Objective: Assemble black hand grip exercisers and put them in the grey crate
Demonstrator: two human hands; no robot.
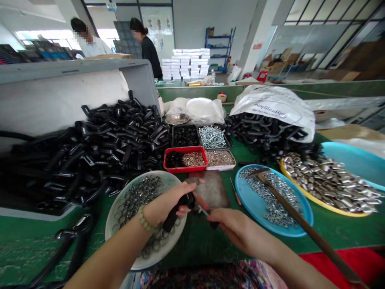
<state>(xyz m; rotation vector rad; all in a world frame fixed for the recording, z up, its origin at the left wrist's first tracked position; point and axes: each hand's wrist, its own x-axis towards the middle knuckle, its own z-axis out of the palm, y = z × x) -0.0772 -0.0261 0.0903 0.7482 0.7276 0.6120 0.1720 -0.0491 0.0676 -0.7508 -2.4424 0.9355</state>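
My left hand (173,198), with a beaded bracelet on its wrist, is wrapped round a black handle-like part (171,220) above the right side of a white bowl (112,208) of metal rings. My right hand (230,224) pinches a small piece with a silver shaft (203,211) and a dark end. Its tip points at the black part, close to the left fingers. Whether the two pieces touch I cannot tell. Behind the hands, a flat metal plate (215,186) lies on the green table.
A hammer (288,208) lies across a blue tray (308,218) of small metal pieces. A red bin (168,169) holds black pieces and small fasteners; silver bolts (212,137) fill another. Black handles (120,136) heap at left. Pliers-like handles (73,237) lie front left. Two people stand behind.
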